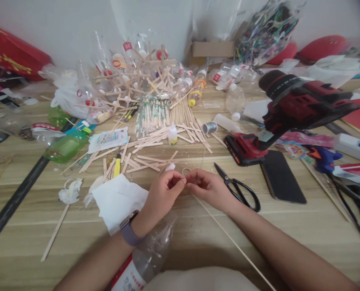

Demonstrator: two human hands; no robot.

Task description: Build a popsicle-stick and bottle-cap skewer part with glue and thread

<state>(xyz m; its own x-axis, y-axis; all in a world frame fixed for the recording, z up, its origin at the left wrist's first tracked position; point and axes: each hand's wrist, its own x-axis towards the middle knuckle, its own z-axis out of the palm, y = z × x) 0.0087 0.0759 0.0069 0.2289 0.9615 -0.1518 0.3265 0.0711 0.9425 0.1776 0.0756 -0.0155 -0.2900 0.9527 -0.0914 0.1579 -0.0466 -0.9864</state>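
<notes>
Wooden tabletop (83,226): stick (232,238) slants rightward (and nearward)

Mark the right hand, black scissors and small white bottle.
Right hand (209,187): head view, back of the hand.
Black scissors (227,180): head view, near the pivot.
Small white bottle (172,135): head view, body above the yellow label.

Wears a watch (129,219) on the left wrist, between seven and eight o'clock from mid-view. Pairs a dark, squarish case (128,220) with a muted purple strap (129,235), broad and smooth, wrapped around behind the left hand (163,194). Goes bare along the left forearm (99,258), farther out on that line, and along the right forearm (277,240), toward four o'clock, up to the right hand (210,188). Shows at six o'clock a smooth, rounded form (198,281), too blurred to tell whether clothing.
</notes>
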